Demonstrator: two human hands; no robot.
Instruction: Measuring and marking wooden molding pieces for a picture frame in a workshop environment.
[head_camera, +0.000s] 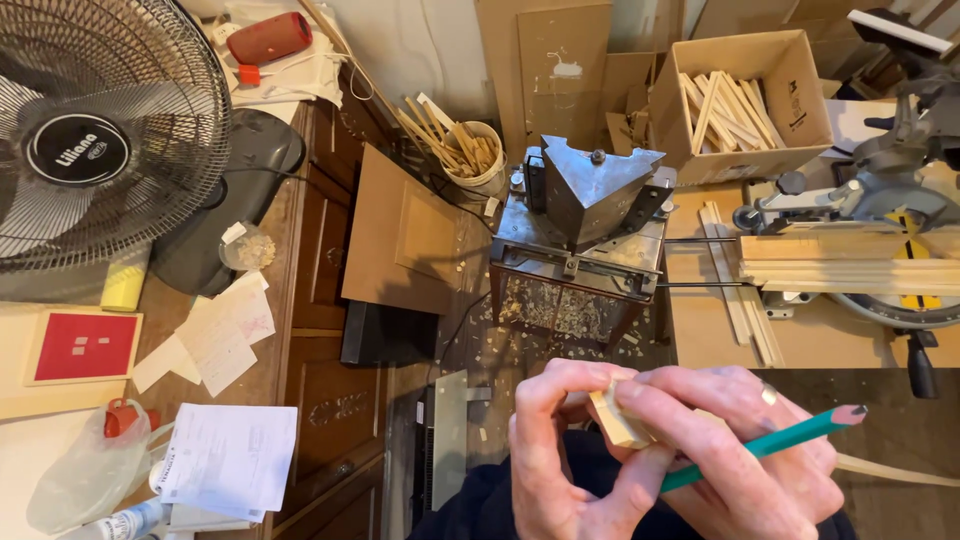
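Low in the head view, my left hand (565, 450) grips the end of a pale wooden strip (618, 418), whose cut end faces me. My right hand (745, 455) wraps over the strip from the right and holds a green pencil (785, 438) whose pink end points up to the right. The strip's thin tail (895, 470) sticks out past my right hand. Both hands are close together over my dark sleeves.
A metal wedge-shaped cutting machine (590, 215) stands ahead, with wood chips under it. To the right a mitre saw (885, 190) holds wooden strips (850, 262). A cardboard box (745, 100) holds more strips. A fan (95, 135), papers (230, 455) and a bucket of offcuts (470, 150) sit left.
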